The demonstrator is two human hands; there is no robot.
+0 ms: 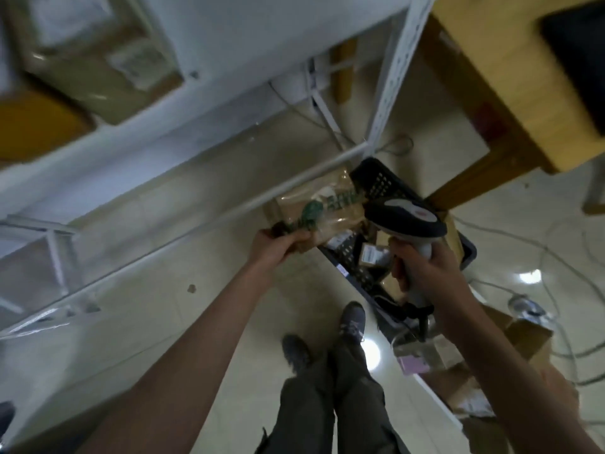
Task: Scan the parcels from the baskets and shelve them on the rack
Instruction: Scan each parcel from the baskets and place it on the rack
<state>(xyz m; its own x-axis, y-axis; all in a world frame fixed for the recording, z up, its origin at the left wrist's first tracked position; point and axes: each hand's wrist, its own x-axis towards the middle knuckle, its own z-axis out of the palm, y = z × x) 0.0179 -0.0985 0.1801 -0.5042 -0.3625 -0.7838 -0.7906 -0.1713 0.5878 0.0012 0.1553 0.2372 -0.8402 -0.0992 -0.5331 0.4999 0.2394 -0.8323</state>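
A brown parcel is being pinched at its near corner by the left hand and held above the dark basket, probably so its blurred label is being faced to the scanner, whose handle is being gripped by the right hand; pale tiled floor is being crossed by cables beside the white rack.

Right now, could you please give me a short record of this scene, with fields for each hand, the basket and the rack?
left hand: left hand grips the near end of a brown parcel with green print
right hand: right hand holds the barcode scanner by its handle, head close to the parcel
basket: dark basket on the floor, more parcels inside
rack: white rack; boxes on its upper shelf, blurred
stage: parcel held over the basket, not yet shelved
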